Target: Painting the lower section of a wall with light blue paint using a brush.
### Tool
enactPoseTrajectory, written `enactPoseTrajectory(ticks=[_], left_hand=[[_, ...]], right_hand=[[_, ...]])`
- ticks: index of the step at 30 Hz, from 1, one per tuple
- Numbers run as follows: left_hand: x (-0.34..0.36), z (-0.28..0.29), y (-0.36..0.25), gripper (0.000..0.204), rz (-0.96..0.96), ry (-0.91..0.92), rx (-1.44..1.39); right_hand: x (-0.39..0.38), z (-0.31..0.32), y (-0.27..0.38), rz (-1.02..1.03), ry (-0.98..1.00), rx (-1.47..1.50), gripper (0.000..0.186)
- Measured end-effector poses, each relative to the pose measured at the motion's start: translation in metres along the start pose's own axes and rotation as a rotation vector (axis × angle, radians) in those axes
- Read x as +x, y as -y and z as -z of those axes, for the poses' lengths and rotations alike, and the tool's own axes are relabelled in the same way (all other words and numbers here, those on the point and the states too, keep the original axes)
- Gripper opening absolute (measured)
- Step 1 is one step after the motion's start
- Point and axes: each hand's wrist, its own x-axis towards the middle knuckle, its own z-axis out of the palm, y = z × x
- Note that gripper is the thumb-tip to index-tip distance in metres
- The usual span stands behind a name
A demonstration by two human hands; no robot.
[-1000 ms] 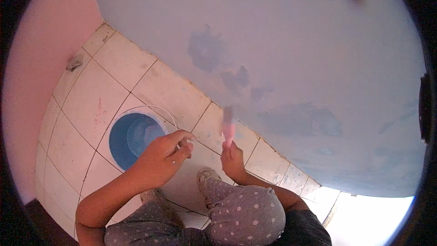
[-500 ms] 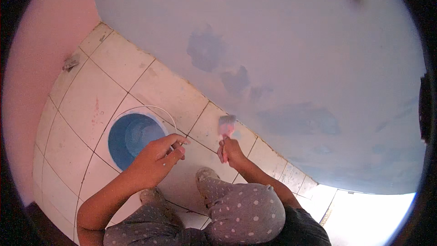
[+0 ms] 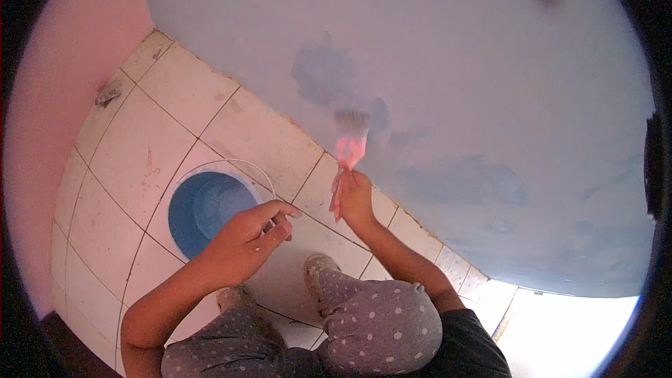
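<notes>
A paintbrush (image 3: 349, 145) with a pink-smeared handle and pale bristles is in my right hand (image 3: 358, 199), fingers closed round it. Its bristles are in front of the blue-grey wall (image 3: 455, 98), beside darker blue patches; whether they touch it I cannot tell. My left hand (image 3: 255, 233) is curled at the right side of a white bucket (image 3: 183, 220) with a blue inside, on the tiled floor. The bucket's thin white handle (image 3: 245, 162) runs into its bent fingers, which partly hide it. Pale smears mark the fingertips.
White floor tiles (image 3: 157, 140) with dark joints meet the wall along a slanting edge. A pink wall (image 3: 77, 63) rises at the left, with a small grey crumpled thing (image 3: 108, 93) at its foot. My knees and feet are close below the bucket. Bright light fills the lower right.
My right hand has moved up and away from me with the paintbrush, from low at the wall's foot to higher on the wall. My left hand and the bucket have hardly moved.
</notes>
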Motion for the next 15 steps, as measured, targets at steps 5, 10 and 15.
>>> enactPoseTrajectory(ticks=[5,10,15], left_hand=[[-0.006,0.001,0.012,0.029,0.011,-0.023,0.063],[-0.003,-0.002,0.005,0.027,0.035,0.022,0.042],[-0.003,-0.006,0.0,0.027,-0.008,0.03,0.043]], right_hand=[[-0.032,0.009,-0.063,-0.488,0.026,0.19,0.048],[-0.047,-0.001,0.006,0.209,0.094,-0.282,0.045],[-0.026,0.009,0.063,-0.015,0.09,0.04,0.04]])
